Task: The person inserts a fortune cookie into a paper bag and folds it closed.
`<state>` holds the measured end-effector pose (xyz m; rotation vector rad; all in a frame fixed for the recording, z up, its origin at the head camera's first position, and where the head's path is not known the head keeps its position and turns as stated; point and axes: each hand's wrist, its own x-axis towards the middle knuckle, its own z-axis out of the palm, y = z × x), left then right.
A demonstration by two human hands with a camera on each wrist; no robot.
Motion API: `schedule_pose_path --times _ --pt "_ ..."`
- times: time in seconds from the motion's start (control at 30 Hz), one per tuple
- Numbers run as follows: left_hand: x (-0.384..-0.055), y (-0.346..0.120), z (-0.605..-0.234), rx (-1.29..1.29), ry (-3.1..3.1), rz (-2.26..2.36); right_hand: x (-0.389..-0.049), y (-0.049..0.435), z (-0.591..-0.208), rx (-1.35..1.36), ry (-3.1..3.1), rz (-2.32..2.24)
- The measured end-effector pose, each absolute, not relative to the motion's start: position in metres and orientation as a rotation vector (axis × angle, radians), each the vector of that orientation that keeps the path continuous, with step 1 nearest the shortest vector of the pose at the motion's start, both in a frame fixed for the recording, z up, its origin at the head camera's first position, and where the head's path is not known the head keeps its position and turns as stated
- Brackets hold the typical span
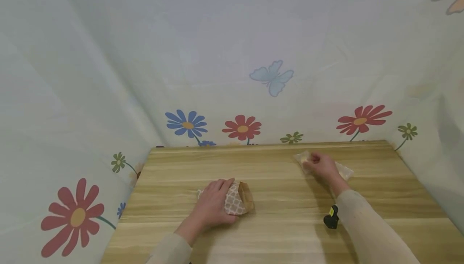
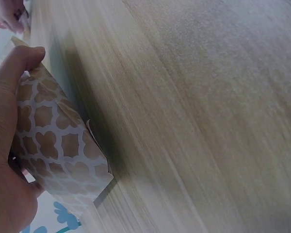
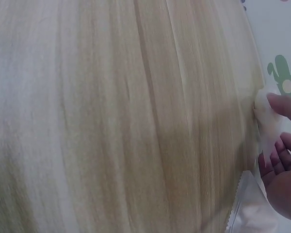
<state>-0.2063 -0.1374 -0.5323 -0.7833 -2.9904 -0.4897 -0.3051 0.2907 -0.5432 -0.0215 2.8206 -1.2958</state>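
My left hand (image 1: 212,204) grips a brown paper bag (image 1: 233,202) with a white lattice pattern, lying on its side on the table. Its open mouth faces right in the head view. The left wrist view shows thumb and fingers around the bag (image 2: 58,141). Near the table's far edge, my right hand (image 1: 323,168) pinches a small translucent packet (image 1: 301,158) with something pale inside. Another pale, clear-edged packet (image 1: 344,170) lies on the table beside that hand. In the right wrist view, this second packet (image 3: 252,208) has a zigzag edge.
A small black object (image 1: 331,217) with a yellow label is beside my right sleeve; its kind is unclear. The wood-grain table (image 1: 275,231) meets a pale curtain (image 1: 203,46) printed with flowers and butterflies behind and at both sides.
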Motion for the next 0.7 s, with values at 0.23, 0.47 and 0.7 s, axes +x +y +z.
schedule_pose_path --times 0.23,0.47,0.7 --pt "-0.2080 -0.1374 -0.5336 -0.789 -2.985 -0.462 -0.3032 0.2892 -0.5389 -0.037 2.769 -1.318" --pt "-0.2110 -0.1359 -0.5376 -0.800 -2.985 -0.461 -0.3016 0.2867 -0.5373 0.029 2.728 -1.317" --pt "-0.2126 -0.1350 -0.5397 -0.802 -2.975 -0.462 -0.3008 0.2845 -0.5381 0.020 2.750 -1.299"
